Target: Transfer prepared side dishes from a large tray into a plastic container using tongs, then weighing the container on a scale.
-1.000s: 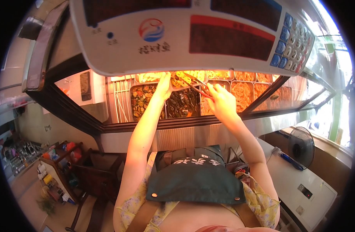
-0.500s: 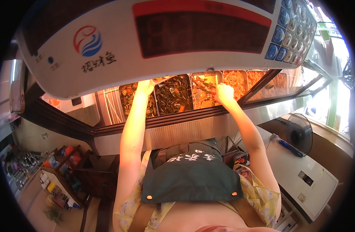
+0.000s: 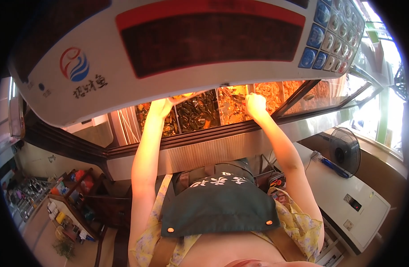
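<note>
My left hand (image 3: 161, 107) is closed on the edge of a pale dish (image 3: 191, 97), mostly hidden under the overhanging scale. It is above a tray of dark leafy food (image 3: 198, 113) and a tray of mixed vegetables (image 3: 169, 127). My right hand (image 3: 256, 107) is a fist at the right side of a tray of yellowish food in broth (image 3: 231, 109). The fingers wrap round something, perhaps a utensil handle, too covered to name. Beside that hand lies a tray of orange-pale food pieces (image 3: 272, 99).
A scale (image 3: 102, 95) with a dark display and keypad overhangs the trays. The warming case has a dark-framed glass panel (image 3: 333, 100) and a metal front ledge (image 3: 204, 151). A fan (image 3: 345, 151) and white cabinet (image 3: 351, 200) stand right; a cluttered shelf (image 3: 71, 218) stands left.
Both hands have shifted slightly left in the picture, and the scale appears lower and further left. The long utensil-like shape beside my right hand shows less now.
</note>
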A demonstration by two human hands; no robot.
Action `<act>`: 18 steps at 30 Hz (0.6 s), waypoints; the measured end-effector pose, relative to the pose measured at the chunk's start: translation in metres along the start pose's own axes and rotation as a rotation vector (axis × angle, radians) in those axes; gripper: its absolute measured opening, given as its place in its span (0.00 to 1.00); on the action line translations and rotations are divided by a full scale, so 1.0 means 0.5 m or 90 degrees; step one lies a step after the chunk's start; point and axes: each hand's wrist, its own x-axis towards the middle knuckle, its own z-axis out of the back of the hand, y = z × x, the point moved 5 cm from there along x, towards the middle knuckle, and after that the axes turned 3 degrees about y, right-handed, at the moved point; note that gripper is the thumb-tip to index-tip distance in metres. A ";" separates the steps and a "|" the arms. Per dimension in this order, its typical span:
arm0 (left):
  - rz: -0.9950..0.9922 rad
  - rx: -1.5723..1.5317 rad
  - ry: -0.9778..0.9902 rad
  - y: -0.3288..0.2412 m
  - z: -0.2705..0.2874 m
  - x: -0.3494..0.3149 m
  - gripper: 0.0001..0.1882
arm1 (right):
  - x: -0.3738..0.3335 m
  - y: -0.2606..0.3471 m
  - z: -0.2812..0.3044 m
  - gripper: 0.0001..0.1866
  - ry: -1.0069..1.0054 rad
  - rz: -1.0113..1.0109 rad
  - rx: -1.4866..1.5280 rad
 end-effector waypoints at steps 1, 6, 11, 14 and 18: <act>0.038 0.020 -0.013 -0.018 -0.037 -0.029 0.38 | 0.001 -0.013 -0.013 0.10 -0.054 0.039 -0.043; 0.006 0.002 0.042 -0.039 -0.160 -0.211 0.41 | 0.018 -0.043 0.017 0.12 -0.054 -0.037 -0.090; 0.133 -0.064 -0.057 0.043 -0.184 -0.375 0.45 | 0.043 -0.046 0.011 0.08 -0.148 -0.038 -0.051; 0.120 -0.058 -0.096 0.087 -0.181 -0.407 0.46 | 0.062 -0.047 -0.008 0.08 -0.147 -0.047 -0.111; 0.080 -0.059 -0.117 0.121 -0.176 -0.420 0.46 | 0.063 -0.044 -0.020 0.09 -0.173 -0.013 -0.135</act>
